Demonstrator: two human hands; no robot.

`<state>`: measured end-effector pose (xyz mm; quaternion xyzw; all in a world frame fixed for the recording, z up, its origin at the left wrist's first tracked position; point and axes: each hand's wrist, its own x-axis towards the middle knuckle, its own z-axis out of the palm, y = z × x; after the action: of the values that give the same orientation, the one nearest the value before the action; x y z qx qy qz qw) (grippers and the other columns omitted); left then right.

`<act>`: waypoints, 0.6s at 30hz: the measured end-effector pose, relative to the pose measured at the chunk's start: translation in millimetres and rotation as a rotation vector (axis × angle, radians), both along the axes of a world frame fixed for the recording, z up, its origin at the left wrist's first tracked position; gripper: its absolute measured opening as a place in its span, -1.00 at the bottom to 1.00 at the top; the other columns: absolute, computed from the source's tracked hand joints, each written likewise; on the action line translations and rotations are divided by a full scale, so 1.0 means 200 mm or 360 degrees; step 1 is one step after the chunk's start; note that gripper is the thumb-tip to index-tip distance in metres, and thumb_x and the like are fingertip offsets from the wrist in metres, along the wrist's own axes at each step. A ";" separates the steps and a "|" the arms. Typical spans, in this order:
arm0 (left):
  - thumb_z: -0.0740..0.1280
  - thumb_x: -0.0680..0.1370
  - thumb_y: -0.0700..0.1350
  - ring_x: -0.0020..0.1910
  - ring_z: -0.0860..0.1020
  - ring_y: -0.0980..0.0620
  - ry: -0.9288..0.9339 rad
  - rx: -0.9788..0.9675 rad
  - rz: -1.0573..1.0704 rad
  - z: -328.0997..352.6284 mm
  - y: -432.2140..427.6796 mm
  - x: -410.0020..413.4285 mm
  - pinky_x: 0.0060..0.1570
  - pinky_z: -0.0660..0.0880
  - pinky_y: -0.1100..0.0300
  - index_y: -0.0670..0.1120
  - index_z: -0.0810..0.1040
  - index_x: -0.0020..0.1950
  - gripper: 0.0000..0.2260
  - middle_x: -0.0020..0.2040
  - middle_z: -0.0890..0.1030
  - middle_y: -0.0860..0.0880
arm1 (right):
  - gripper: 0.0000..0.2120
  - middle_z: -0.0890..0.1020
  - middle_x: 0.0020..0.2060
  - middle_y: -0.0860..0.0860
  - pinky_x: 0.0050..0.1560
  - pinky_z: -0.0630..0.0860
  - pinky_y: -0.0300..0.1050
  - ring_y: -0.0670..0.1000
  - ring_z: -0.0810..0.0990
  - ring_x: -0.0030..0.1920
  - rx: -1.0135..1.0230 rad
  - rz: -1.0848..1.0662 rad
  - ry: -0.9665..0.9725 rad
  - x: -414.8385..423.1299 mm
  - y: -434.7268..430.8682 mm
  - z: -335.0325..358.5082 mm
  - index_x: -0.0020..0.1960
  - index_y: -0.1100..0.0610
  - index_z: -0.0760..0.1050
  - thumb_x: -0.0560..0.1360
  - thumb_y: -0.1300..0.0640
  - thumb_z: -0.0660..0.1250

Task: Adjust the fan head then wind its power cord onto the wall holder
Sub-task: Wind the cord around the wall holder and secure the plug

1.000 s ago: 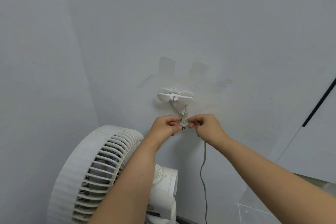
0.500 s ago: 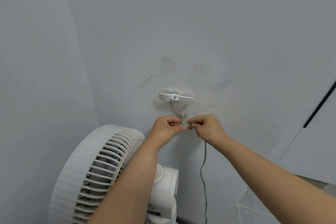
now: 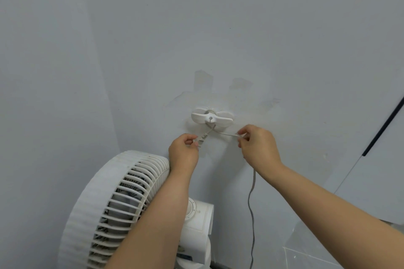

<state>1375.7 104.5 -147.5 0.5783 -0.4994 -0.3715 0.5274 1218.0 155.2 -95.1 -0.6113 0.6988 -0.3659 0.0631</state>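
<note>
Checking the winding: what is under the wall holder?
From the wall holder the power cord hangs; left hand holds its plug, right hand the cord. Turns behind it are hidden.

Soft even light, faint shadows, sharp focus, wide-angle edge bending.

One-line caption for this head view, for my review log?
Left hand pinches the plug, right hand pinches the cord, looped at the wall holder above the fan.
</note>
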 end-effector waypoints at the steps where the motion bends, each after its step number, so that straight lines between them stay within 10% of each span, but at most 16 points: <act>1: 0.30 0.47 -0.30 -0.14 0.62 -0.16 0.0017 -0.0021 0.0027 0.00 0.00 0.00 -0.07 0.59 -0.09 -0.04 0.58 -0.17 -0.83 -0.24 0.60 -0.08 | -0.86 0.66 -0.15 0.12 -0.14 0.48 -0.07 0.17 0.59 -0.12 -0.0016 -0.0046 0.0160 0.00 0.00 0.02 -0.02 0.21 0.58 0.51 0.20 0.27; 8: 0.27 0.49 -0.29 -0.13 0.62 -0.18 -0.0009 -0.0062 0.0057 0.00 0.01 0.00 -0.05 0.58 -0.09 -0.11 0.60 -0.08 -0.86 -0.21 0.58 -0.07 | -0.69 0.63 -0.11 0.22 -0.21 0.28 -0.07 0.27 0.56 -0.06 -0.0068 -0.0308 0.0836 -0.05 0.02 0.26 -0.11 0.25 0.52 0.53 -0.02 0.27; 18: 0.35 0.49 -0.23 -0.11 0.55 -0.01 -0.0054 0.0019 -0.0065 0.00 0.01 -0.01 -0.12 0.43 0.27 -0.16 0.62 0.05 -0.84 -0.14 0.57 -0.06 | -0.68 0.41 -0.47 0.08 -0.48 0.21 -0.21 0.00 0.28 -0.49 0.0210 0.0321 -0.0420 0.12 -0.12 0.60 -0.30 0.14 0.54 0.48 0.36 0.10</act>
<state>1374.3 105.9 -147.6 0.5775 -0.5177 -0.3752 0.5076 1241.5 132.0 25.0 -0.6196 0.6421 -0.3881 0.2307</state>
